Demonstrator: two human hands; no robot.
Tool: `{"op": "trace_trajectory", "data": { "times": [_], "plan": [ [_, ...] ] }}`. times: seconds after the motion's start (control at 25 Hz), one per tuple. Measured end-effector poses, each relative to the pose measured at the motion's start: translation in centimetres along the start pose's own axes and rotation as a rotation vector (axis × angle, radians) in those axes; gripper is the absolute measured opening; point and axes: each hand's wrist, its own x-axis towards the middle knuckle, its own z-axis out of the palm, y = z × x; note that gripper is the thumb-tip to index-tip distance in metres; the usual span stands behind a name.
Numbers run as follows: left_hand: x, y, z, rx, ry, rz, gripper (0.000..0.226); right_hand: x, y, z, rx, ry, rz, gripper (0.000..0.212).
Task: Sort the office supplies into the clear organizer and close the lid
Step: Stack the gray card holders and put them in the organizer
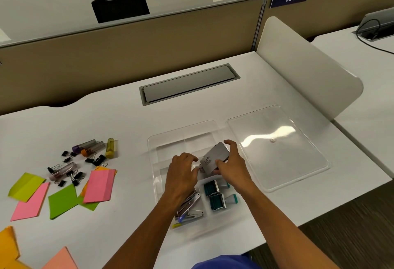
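Note:
The clear organizer (183,132) lies open in the middle of the white desk, its clear lid (277,147) flat on the desk to its right. My right hand (231,163) grips a grey box (214,159), tilted over the organizer's middle compartment. Another grey box (202,170) lies just beneath it. My left hand (183,175) hovers beside the box with spread fingers, fingertips close to it. The near compartments hold staplers (190,208) on the left and two teal stamps (215,194) on the right.
On the left of the desk lie black binder clips (72,169), small clear tubes (91,147), and pink, green and orange sticky notes (98,185). A grey cable hatch (187,83) sits at the back. A white divider (309,70) stands at the right.

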Motion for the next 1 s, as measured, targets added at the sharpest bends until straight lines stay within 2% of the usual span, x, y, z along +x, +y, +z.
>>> {"op": "trace_trajectory", "data": {
  "times": [0.12, 0.56, 0.72, 1.0],
  "plan": [
    [0.0, 0.0, 0.1, -0.013, -0.004, 0.004, 0.033, 0.5, -0.3, 0.4, -0.139, -0.067, -0.016, 0.077],
    [-0.3, -0.5, 0.6, -0.032, 0.019, 0.042, 0.032, 0.0, -1.1, 1.0, -0.697, -0.036, -0.072, 0.032],
    [-1.2, -0.7, 0.8, -0.073, 0.024, 0.052, 0.034, -1.3, -1.3, 1.6, -0.736, -0.041, -0.077, 0.04],
    [-2.6, -1.3, 0.6, -0.106, 0.077, 0.051, 0.036, -2.4, -1.9, 1.8, -0.758, -0.011, -0.231, 0.048]
  ]
}}
